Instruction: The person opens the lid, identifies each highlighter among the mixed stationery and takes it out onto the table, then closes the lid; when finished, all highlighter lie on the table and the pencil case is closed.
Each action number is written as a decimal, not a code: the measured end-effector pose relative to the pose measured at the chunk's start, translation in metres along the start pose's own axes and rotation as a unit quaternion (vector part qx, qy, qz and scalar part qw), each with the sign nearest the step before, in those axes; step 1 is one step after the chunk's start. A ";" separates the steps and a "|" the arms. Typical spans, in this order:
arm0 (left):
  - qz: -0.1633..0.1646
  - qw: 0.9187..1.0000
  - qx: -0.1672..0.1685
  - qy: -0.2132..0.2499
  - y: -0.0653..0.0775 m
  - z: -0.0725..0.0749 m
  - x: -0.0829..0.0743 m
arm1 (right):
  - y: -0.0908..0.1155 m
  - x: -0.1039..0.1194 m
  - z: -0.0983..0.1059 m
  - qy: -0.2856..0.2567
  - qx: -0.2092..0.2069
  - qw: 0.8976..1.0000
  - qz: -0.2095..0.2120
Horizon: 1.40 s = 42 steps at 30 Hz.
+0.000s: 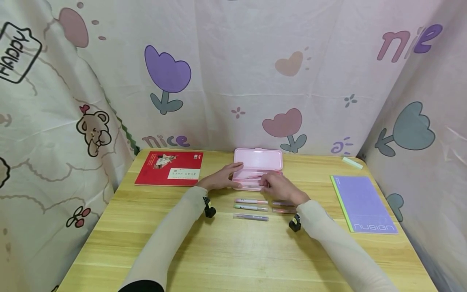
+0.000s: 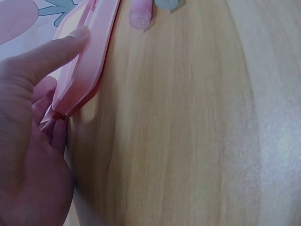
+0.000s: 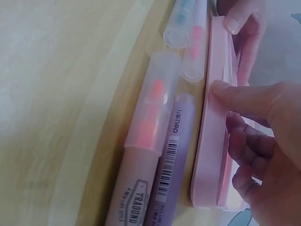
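Note:
An opened pink pencil case point(image 1: 258, 159) lies near the table's back edge, its lid tipped toward the curtain. My left hand point(image 1: 220, 178) holds its left end, thumb point(image 2: 77, 40) on the front rim and other fingers around the corner. At the right front, my right hand point(image 1: 281, 187) grips the case's front wall point(image 3: 209, 141), thumb outside and curled fingers behind the rim. What those fingertips touch inside is partly hidden. Close in front lie a pink highlighter point(image 3: 136, 174), a purple deli pen point(image 3: 174, 155) and several other pens, including a grey-purple one point(image 1: 251, 217).
On the left lies a red book point(image 1: 157, 170). A purple notebook point(image 1: 365, 205) lies at the right, with a small pale stick-shaped object point(image 1: 352, 163) behind it. Patterned curtains point(image 1: 233, 73) enclose the wooden table point(image 1: 233, 255) at the back and sides.

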<state>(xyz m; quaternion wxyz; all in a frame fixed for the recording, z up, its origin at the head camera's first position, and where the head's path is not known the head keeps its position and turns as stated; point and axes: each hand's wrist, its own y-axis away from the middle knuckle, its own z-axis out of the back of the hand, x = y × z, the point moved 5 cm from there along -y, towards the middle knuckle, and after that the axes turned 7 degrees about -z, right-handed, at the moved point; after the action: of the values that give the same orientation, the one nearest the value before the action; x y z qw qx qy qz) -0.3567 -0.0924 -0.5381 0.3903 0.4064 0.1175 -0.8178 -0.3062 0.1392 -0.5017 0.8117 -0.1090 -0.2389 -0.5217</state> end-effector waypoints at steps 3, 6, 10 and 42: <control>-0.004 1.000 -0.001 0.002 0.000 0.000 -0.001 | 0.000 -0.003 0.003 -0.012 -0.008 1.000 -0.003; -0.007 1.000 -0.003 0.004 0.000 0.000 -0.001 | 0.002 -0.007 0.011 -0.026 -0.020 0.999 -0.008; -0.010 1.000 -0.006 0.004 -0.001 0.001 -0.001 | 0.010 -0.016 0.026 -0.044 -0.037 0.998 -0.017; -0.009 1.000 0.001 0.016 -0.002 -0.001 0.005 | 0.164 -0.076 0.017 -0.067 -0.126 0.989 0.025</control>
<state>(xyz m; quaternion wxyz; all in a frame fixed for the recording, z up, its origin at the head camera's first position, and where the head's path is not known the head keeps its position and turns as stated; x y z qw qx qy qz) -0.3594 -0.0936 -0.5428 0.3806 0.4186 0.1269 -0.8148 -0.1894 0.2778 -0.5136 0.7865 -0.2514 -0.2220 -0.5185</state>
